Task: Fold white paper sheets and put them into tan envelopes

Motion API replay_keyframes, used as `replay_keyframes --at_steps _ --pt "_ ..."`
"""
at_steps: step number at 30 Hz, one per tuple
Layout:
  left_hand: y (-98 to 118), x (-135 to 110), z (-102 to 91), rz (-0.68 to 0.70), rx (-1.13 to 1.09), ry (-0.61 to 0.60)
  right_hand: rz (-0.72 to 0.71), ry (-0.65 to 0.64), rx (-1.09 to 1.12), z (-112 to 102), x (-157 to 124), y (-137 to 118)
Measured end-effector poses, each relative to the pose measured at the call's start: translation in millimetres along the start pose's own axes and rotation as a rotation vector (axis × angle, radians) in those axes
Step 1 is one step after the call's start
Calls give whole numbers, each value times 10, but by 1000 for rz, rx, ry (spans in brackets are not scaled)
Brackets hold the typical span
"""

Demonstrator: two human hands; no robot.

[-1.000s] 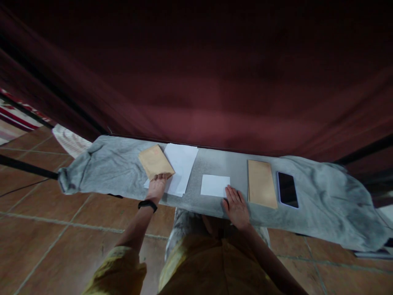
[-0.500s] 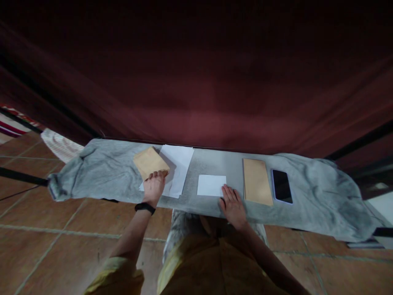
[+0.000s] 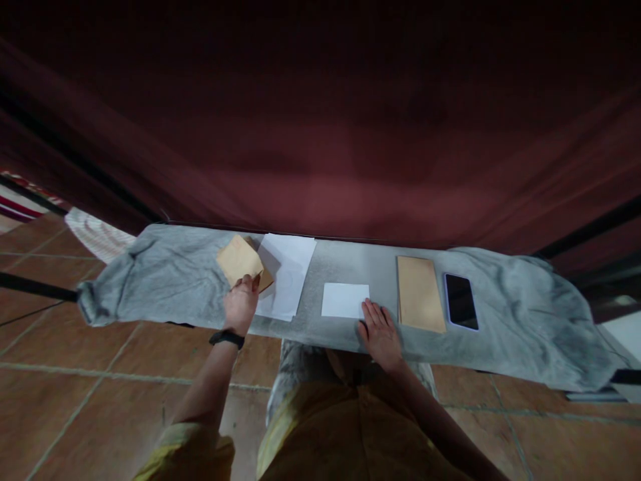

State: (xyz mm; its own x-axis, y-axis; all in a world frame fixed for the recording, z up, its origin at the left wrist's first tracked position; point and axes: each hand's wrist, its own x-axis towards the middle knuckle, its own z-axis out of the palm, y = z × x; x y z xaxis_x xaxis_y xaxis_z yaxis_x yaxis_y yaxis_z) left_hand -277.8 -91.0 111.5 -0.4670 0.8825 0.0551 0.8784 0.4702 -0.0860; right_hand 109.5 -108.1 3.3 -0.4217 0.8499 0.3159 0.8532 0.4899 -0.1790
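Note:
My left hand (image 3: 241,302) pinches the near right corner of a brown paper envelope (image 3: 239,260), lifting that corner above more brown paper under it. This brown paper overlaps a pile of white paper sheets (image 3: 288,274). Fingers stretched out, my right hand (image 3: 380,334) lies flat on the grey cloth, its fingertips at the lower right corner of a small white paper (image 3: 344,300). To the right of that hand rests a stack of brown envelopes (image 3: 419,294).
A phone with a purple edge (image 3: 461,302) lies to the right of the brown stack. The grey cloth (image 3: 170,280) covers the narrow table and bunches at both ends. Dark red fabric (image 3: 330,174) hangs behind it. Tiled floor (image 3: 125,394) shows below.
My left hand has shifted a little left, drawing the top brown envelope's corner up and leftward, and brown paper beneath is now exposed. My right hand stays in place.

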Motion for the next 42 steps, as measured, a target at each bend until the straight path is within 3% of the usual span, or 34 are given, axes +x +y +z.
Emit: replay_keyframes --at_steps 6,12,22,25,31,36,42 --pt "161 -129 -107 65 68 54 3 -13 6 1 -2 -2" --pt "613 -289 -105 216 38 15 4 -9 3 -12 -2 -11" --pt "1213 -114 -42 270 -130 -77 10 -19 13 -9 6 -3" --pt "1334 -165 58 324 -241 -52 10 -19 17 -10 10 -2" --pt "1585 -646 461 689 -389 9 14 -31 27 -19 25 -9" --pt "1785 -956 675 677 -372 -57 23 -43 34 -11 17 -14" --pt "1863 -982 694 616 -287 -5 63 -51 69 -9 66 -31"
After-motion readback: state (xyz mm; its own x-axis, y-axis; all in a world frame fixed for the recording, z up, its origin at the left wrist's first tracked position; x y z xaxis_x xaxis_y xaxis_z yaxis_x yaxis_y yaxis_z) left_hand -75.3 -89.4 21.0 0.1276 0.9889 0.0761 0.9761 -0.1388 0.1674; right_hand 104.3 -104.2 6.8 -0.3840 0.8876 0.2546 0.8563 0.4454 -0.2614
